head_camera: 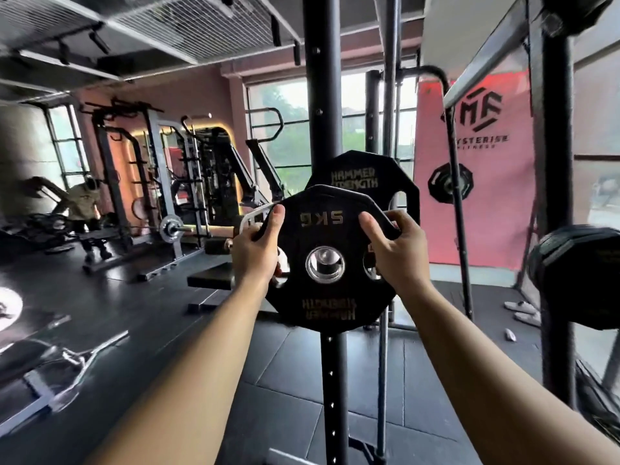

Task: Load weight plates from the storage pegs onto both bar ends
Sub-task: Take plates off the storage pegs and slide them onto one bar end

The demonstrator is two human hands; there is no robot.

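Note:
A black 5 kg weight plate with gold lettering, turned upside down, is in front of the black rack upright. My left hand grips its left edge through a handle slot, thumb on the face. My right hand grips its right edge the same way. Through the plate's steel-ringed centre hole the end of a storage peg shows. Right behind it, a larger black plate is on the rack. A thick black plate stack sits on a peg at the right edge.
A second black upright stands at the right. A red banner with a plate in front of it is beyond. A barbell on a rack and other machines fill the left; a person is there. A bench frame lies low left.

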